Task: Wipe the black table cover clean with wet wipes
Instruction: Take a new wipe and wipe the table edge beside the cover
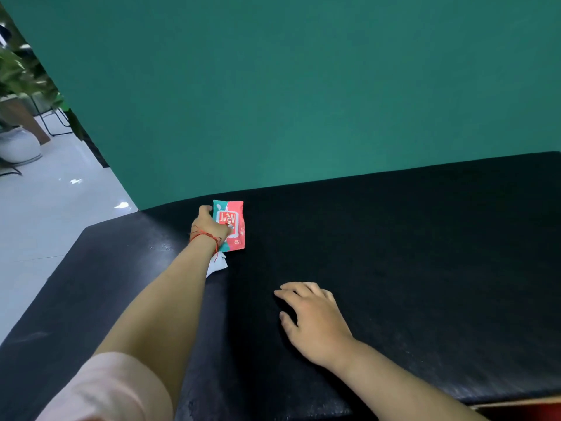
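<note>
Single head-worn view, wide-angle, aimed forward and down. Rolled slightly, with far edge of counter (394, 238) rising toward right of frame. Close range, within arm's reach: forearms in from bottom edge, left hand (211, 224) at centre, right hand (315, 320) at lower centre. Facing green wall (303, 86) across upper half; strip of floor (45, 223) along left edge.

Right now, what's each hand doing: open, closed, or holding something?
Left hand: grips the wet wipes pack.
Right hand: open, resting on the black table cover.
</note>
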`<state>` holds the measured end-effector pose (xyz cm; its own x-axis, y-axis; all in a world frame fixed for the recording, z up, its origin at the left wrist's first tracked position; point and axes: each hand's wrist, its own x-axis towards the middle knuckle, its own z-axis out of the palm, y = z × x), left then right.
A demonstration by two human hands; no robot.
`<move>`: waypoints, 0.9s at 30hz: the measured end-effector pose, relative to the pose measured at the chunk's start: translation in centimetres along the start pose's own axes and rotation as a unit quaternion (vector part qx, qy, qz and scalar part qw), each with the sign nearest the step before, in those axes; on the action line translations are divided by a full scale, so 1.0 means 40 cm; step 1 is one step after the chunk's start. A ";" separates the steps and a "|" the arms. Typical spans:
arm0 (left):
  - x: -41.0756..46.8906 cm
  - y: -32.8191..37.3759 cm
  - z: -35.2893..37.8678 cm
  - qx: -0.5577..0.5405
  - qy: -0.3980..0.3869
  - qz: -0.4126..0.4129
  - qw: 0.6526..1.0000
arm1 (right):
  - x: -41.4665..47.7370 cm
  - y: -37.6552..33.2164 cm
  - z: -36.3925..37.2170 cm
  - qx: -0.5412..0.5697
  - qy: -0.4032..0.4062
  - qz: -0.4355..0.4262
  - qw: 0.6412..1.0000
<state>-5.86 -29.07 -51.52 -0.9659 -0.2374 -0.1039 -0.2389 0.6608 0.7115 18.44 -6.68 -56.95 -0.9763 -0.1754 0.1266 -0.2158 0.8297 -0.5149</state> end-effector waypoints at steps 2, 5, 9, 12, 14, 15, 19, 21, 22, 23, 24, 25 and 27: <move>-0.028 0.045 0.019 -0.086 0.007 -0.009 0.996 | 0.003 0.007 -0.015 0.060 0.006 0.019 0.998; -0.060 0.151 0.070 -0.262 -0.069 -0.013 0.962 | 0.016 0.020 -0.043 0.164 0.047 0.068 0.983; -0.159 0.368 0.161 -0.411 -0.220 0.001 0.885 | 0.016 0.044 -0.065 0.189 0.074 0.086 0.975; -0.255 0.463 0.202 -0.340 -0.237 0.024 0.910 | -0.001 0.057 -0.078 0.199 0.067 0.099 0.973; -0.287 0.452 0.209 -0.288 -0.204 0.048 0.935 | -0.015 0.060 -0.090 0.197 0.074 0.103 0.972; -0.302 0.432 0.202 -0.271 -0.193 0.055 0.941 | -0.027 0.058 -0.101 0.195 0.076 0.101 0.973; -0.327 0.304 0.149 -0.220 -0.175 0.043 0.959 | -0.051 0.043 -0.125 0.176 0.058 0.087 0.979; -0.361 0.238 0.110 -0.202 -0.149 0.035 0.967 | -0.068 0.028 -0.140 0.172 0.056 0.085 0.980; -0.378 0.206 0.091 -0.193 -0.136 0.032 0.971 | -0.075 0.017 -0.149 0.171 0.058 0.082 0.980; -0.398 0.177 0.072 -0.186 -0.127 0.031 0.974 | -0.083 0.007 -0.157 0.169 0.058 0.077 0.981; -0.419 0.146 0.055 -0.178 -0.121 0.030 0.976 | -0.091 -0.004 -0.164 0.166 0.057 0.072 0.982; -0.440 0.119 0.037 -0.172 -0.115 0.030 0.978 | -0.100 -0.013 -0.173 0.164 0.058 0.067 0.982; -0.480 0.061 0.006 -0.168 -0.103 0.031 0.980 | -0.119 -0.028 -0.190 0.156 0.055 0.058 0.985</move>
<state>12.06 -22.73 -47.95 -0.9854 -0.0323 -0.1673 -0.1666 0.3889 0.9061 23.44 -2.76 -50.53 -0.9907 -0.0161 0.1350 -0.1144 0.6351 -0.7639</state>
